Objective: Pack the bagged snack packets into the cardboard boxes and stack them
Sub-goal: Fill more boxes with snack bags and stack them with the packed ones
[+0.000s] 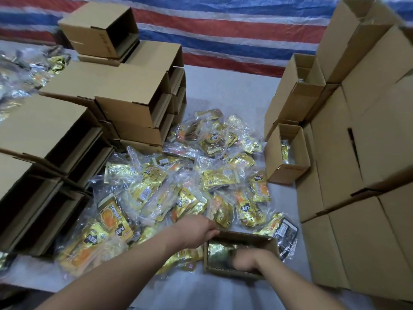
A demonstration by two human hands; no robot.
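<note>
Packing snack bags into open box at near edge of pile.

Left hand (196,231) gripping far rim of box (240,274); right hand (248,259) inside box, pressing on gold bag (220,248), fingers blurred, grip cannot be told. Box long axis running left to right. Loose bags (214,175) lying just beyond box, nearer left hand. Packet print too small to read.

right hand (248,259) blurred inside box (240,235), fingers hidden
</note>
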